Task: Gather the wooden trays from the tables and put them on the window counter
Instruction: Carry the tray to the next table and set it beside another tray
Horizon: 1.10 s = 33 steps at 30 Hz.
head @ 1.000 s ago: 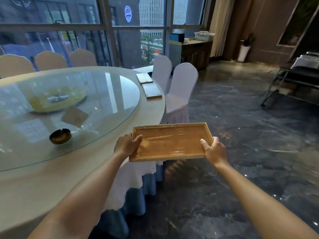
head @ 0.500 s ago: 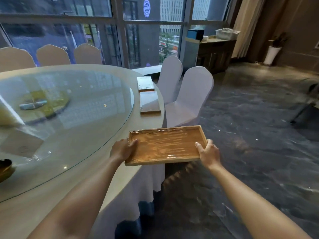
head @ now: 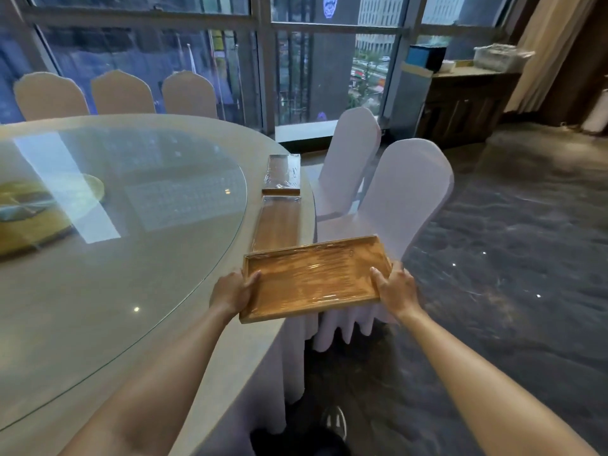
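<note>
I hold a wooden tray [head: 314,278] wrapped in clear film, level, over the edge of the round table [head: 184,324]. My left hand [head: 232,291] grips its left short side and my right hand [head: 396,289] grips its right short side. Two more wrapped wooden trays lie on the table rim ahead: a near one [head: 278,223], partly hidden behind the held tray, and a far one [head: 283,174]. The white window counter [head: 302,131] runs below the glass beyond the table.
A glass turntable [head: 131,205] covers the table's middle. Two white-covered chairs [head: 408,192] stand at the table's right side, three more [head: 121,92] at the far side. A dark wooden sideboard [head: 467,100] stands at the back right. Marble floor [head: 510,274] spreads to the right.
I have walked forward along the table's edge with the tray held in both hands. The two trays on the table and the chairs are nearer; the ashtray has left the view.
</note>
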### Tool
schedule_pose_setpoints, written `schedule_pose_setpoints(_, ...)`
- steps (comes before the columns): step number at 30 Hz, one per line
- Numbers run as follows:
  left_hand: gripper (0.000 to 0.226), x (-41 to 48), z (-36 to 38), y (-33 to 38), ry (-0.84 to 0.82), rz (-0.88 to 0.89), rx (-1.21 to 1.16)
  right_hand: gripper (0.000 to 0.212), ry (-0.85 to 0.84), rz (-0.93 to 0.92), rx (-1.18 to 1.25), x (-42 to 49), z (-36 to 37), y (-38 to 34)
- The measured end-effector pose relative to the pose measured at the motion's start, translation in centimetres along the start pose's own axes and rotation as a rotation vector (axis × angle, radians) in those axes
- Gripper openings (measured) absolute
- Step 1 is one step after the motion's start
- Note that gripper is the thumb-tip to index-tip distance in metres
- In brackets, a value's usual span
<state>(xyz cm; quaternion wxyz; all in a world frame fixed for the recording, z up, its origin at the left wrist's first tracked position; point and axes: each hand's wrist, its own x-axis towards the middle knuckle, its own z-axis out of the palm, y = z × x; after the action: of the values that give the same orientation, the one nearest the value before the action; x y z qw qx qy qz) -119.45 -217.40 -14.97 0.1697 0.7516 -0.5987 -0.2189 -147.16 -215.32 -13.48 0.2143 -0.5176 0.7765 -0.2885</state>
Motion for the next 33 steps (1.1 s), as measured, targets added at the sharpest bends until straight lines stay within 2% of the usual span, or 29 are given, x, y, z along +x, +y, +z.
schedule_pose_setpoints(8,0.056,14.5,2.3,4.8,0.046,-0.167,-0.080,0.048,-0.137,-0.117,-0.205,18.5,2.9,-3.8)
schedule_pose_setpoints(14,0.055,20.6,1.7,5.5,0.120,-0.308,-0.098,0.048,-0.254,-0.234,-0.274,27.3,5.9,-8.2)
schedule_pose_setpoints(24,0.053,23.1,3.5,3.9,0.255,-0.662,-0.070,0.047,-0.542,-0.488,-0.338,36.6,14.2,-13.2)
schedule_pose_setpoints(33,0.051,23.1,7.9,6.7,0.378,-1.078,-0.109,0.048,-0.918,-0.773,-0.351,43.5,20.9,-16.9)
